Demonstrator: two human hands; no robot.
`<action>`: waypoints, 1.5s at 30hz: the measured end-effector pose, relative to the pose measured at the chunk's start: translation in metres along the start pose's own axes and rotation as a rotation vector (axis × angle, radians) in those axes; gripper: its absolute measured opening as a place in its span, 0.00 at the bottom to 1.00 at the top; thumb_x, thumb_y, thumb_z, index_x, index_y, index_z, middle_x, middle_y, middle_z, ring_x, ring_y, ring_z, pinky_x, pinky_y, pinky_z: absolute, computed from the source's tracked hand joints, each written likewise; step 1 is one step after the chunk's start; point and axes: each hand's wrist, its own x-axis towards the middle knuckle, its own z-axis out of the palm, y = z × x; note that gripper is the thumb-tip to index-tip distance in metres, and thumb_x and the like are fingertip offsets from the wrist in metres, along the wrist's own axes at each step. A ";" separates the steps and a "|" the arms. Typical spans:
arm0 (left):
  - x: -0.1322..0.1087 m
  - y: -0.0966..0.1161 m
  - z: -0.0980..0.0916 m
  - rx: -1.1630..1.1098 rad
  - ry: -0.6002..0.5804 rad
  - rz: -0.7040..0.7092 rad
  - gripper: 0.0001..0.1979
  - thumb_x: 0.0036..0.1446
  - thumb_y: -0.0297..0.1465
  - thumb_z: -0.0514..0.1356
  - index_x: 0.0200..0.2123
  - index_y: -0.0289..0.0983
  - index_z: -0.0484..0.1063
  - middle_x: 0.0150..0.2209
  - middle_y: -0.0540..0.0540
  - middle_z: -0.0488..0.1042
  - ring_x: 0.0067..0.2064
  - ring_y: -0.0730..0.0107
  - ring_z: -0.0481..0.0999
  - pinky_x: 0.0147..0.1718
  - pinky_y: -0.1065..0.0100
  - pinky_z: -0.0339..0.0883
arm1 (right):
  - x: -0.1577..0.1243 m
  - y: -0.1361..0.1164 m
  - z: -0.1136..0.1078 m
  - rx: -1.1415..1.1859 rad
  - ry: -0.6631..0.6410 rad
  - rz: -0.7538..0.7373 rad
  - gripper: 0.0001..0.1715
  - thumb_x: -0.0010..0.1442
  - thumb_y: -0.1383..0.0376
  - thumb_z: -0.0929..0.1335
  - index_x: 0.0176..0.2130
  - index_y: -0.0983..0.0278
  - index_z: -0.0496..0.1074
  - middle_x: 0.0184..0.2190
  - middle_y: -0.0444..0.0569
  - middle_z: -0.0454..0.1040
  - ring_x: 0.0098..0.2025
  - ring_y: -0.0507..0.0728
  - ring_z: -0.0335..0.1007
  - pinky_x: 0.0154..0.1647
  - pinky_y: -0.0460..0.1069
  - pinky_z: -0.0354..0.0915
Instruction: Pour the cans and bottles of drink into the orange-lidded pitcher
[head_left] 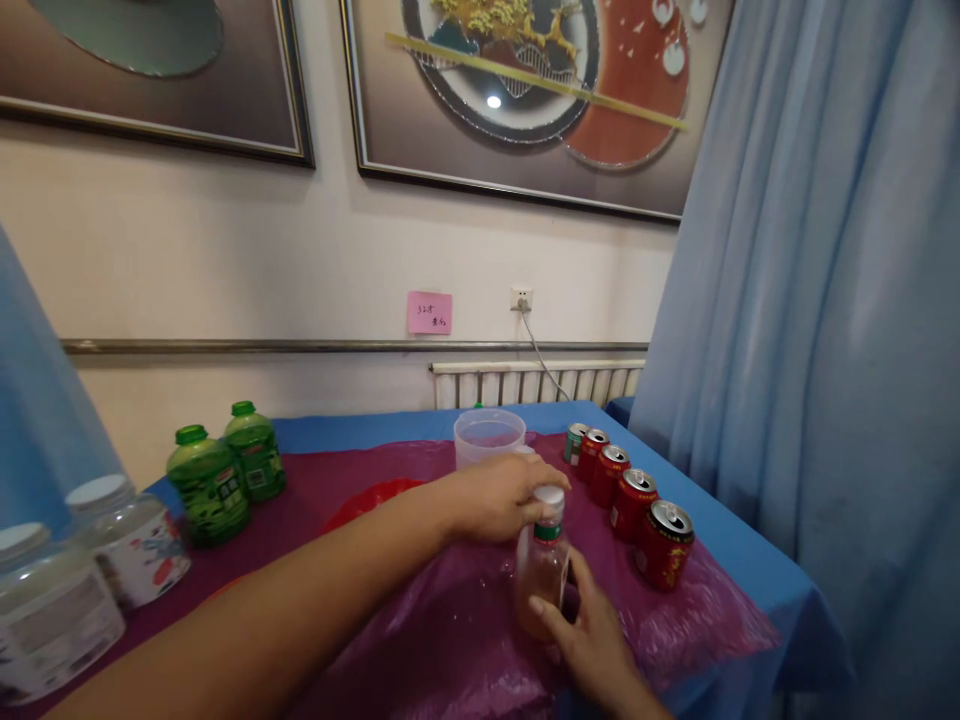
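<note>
A clear bottle point(541, 585) with a white cap point(550, 499) and a green neck band stands upright near the front of the purple plastic sheet point(442, 630). My left hand point(504, 497) reaches across from the left, its fingers closed on the white cap. Low on the bottle's right side, my right hand point(589, 625) grips the body between thumb and fingers. Just behind my left hand is a translucent plastic tub point(489, 437). Part of a red basin point(375, 497) shows beyond my left forearm, which hides the rest.
Several drink cans point(664, 560) form a row on the right. Two green bottles point(208, 490) and two white-lidded clear jars point(131, 550) stand at the left. The blue tablecloth point(720, 520) edges the sheet; a blue curtain point(810, 300) hangs at the right.
</note>
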 end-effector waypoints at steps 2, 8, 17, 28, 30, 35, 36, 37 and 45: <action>0.004 0.003 0.001 0.050 0.071 -0.132 0.11 0.56 0.38 0.65 0.41 0.40 0.78 0.40 0.44 0.80 0.40 0.60 0.77 0.39 0.65 0.67 | 0.000 -0.001 0.001 -0.027 0.019 0.000 0.39 0.52 0.59 0.74 0.61 0.59 0.66 0.56 0.54 0.76 0.56 0.67 0.74 0.57 0.61 0.69; 0.017 0.013 -0.010 0.072 0.333 -0.418 0.22 0.57 0.51 0.59 0.32 0.37 0.74 0.28 0.44 0.74 0.30 0.62 0.71 0.29 0.64 0.59 | -0.008 -0.011 0.004 -0.007 0.016 0.045 0.39 0.53 0.59 0.73 0.61 0.61 0.63 0.56 0.55 0.76 0.55 0.66 0.75 0.57 0.61 0.69; -0.094 -0.014 0.070 -0.508 0.551 -0.607 0.18 0.60 0.48 0.56 0.30 0.40 0.67 0.24 0.56 0.64 0.27 0.71 0.64 0.28 0.70 0.56 | 0.018 -0.039 -0.033 -0.351 0.179 -0.052 0.40 0.51 0.50 0.73 0.58 0.64 0.67 0.53 0.59 0.78 0.54 0.70 0.75 0.54 0.61 0.69; -0.178 -0.028 0.179 -0.794 0.577 -0.740 0.18 0.58 0.47 0.59 0.43 0.41 0.69 0.34 0.50 0.71 0.37 0.63 0.73 0.37 0.67 0.66 | 0.122 -0.137 -0.070 -1.265 0.075 -0.449 0.27 0.61 0.57 0.69 0.58 0.62 0.67 0.46 0.55 0.78 0.47 0.66 0.73 0.45 0.56 0.63; -0.181 -0.030 0.182 -0.813 0.562 -0.727 0.17 0.58 0.47 0.59 0.42 0.41 0.70 0.33 0.50 0.70 0.36 0.64 0.72 0.37 0.67 0.66 | 0.136 -0.144 -0.069 -1.397 0.092 -0.497 0.28 0.62 0.60 0.69 0.59 0.63 0.66 0.49 0.57 0.77 0.49 0.66 0.72 0.46 0.56 0.61; -0.182 -0.030 0.184 -0.855 0.555 -0.697 0.16 0.59 0.46 0.58 0.41 0.40 0.71 0.32 0.51 0.68 0.34 0.67 0.68 0.36 0.69 0.65 | 0.163 -0.160 -0.068 -1.624 0.097 -0.671 0.26 0.61 0.67 0.69 0.58 0.63 0.68 0.55 0.58 0.74 0.52 0.66 0.70 0.50 0.57 0.60; -0.182 -0.029 0.184 -0.859 0.557 -0.693 0.16 0.59 0.46 0.58 0.40 0.40 0.71 0.32 0.52 0.68 0.34 0.67 0.68 0.36 0.69 0.65 | 0.167 -0.163 -0.067 -1.649 0.084 -0.709 0.26 0.61 0.68 0.69 0.58 0.64 0.68 0.56 0.59 0.73 0.53 0.67 0.70 0.51 0.58 0.59; -0.182 -0.029 0.184 -0.862 0.564 -0.692 0.16 0.59 0.46 0.58 0.40 0.41 0.71 0.32 0.52 0.68 0.34 0.67 0.68 0.36 0.69 0.65 | 0.171 -0.167 -0.065 -1.666 0.067 -0.742 0.26 0.61 0.70 0.68 0.59 0.64 0.68 0.56 0.59 0.73 0.55 0.67 0.69 0.53 0.58 0.58; -0.184 -0.026 0.184 -0.857 0.560 -0.677 0.16 0.58 0.46 0.59 0.41 0.42 0.72 0.32 0.52 0.70 0.35 0.66 0.69 0.36 0.69 0.65 | 0.183 -0.192 -0.036 -1.690 -0.100 -0.976 0.28 0.64 0.77 0.60 0.59 0.60 0.69 0.61 0.57 0.69 0.63 0.66 0.61 0.64 0.64 0.50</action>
